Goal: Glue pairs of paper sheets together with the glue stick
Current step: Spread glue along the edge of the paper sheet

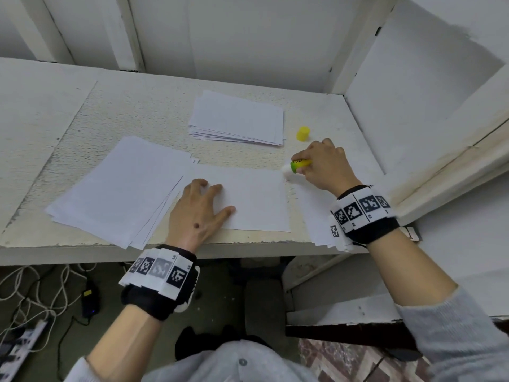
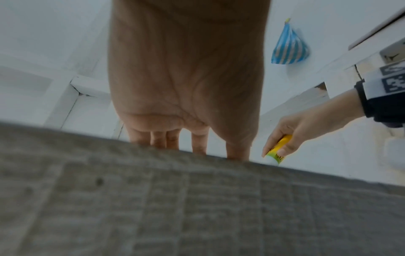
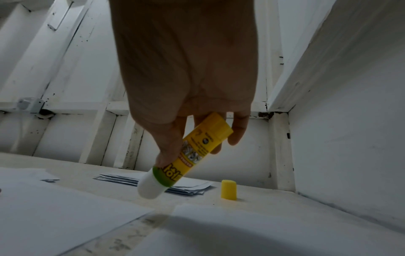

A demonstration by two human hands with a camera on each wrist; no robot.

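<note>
A single white sheet (image 1: 256,199) lies in front of me on the table. My left hand (image 1: 199,213) presses flat on its left part with spread fingers. My right hand (image 1: 322,166) grips an uncapped yellow and green glue stick (image 1: 298,164), white tip down, just above the sheet's far right corner. The same glue stick (image 3: 186,155) is tilted in my right hand (image 3: 197,129) in the right wrist view. Its yellow cap (image 1: 303,133) stands upright on the table behind my right hand.
A fanned pile of sheets (image 1: 121,188) lies left of my left hand. Another stack (image 1: 237,118) sits at the back centre, and more sheets (image 1: 316,216) lie under my right wrist. White walls (image 1: 413,78) close the table's (image 1: 41,106) back and right. Cables lie on the floor.
</note>
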